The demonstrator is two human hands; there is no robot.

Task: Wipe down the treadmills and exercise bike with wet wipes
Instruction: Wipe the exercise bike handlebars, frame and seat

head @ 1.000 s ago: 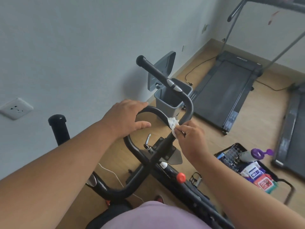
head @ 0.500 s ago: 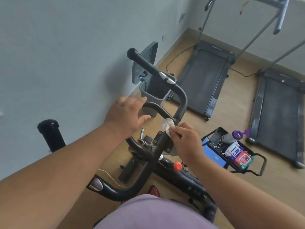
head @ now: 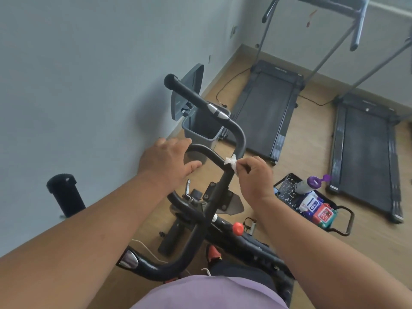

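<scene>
a person in a lilac top leans over an exercise bike (head: 214,206), the right hand (head: 254,177) pinching a small crumpled wet wipe (head: 231,163) between thumb and fingertips and pressing it to the black handlebar (head: 225,181) just where the curved loop meets the upright bar. the left hand (head: 166,162) rests on the loop of the handlebar to the left, fingers spread and relaxed, thumb reaching out underneath, not closed around the tube. a red knob (head: 237,228) sits on the bike frame below the hands. beyond the bars, a grey bin (head: 204,130) stands on the wooden floor near the pale wall. two treadmills lie side by side further back, the nearer treadmill (head: 265,108) just beside the bin and the far treadmill (head: 365,152) to its right. between the bike and the far treadmill, a black basket (head: 287,186) on the floor holds a purple-capped bottle (head: 312,182) and packets of wipes (head: 324,216).
</scene>
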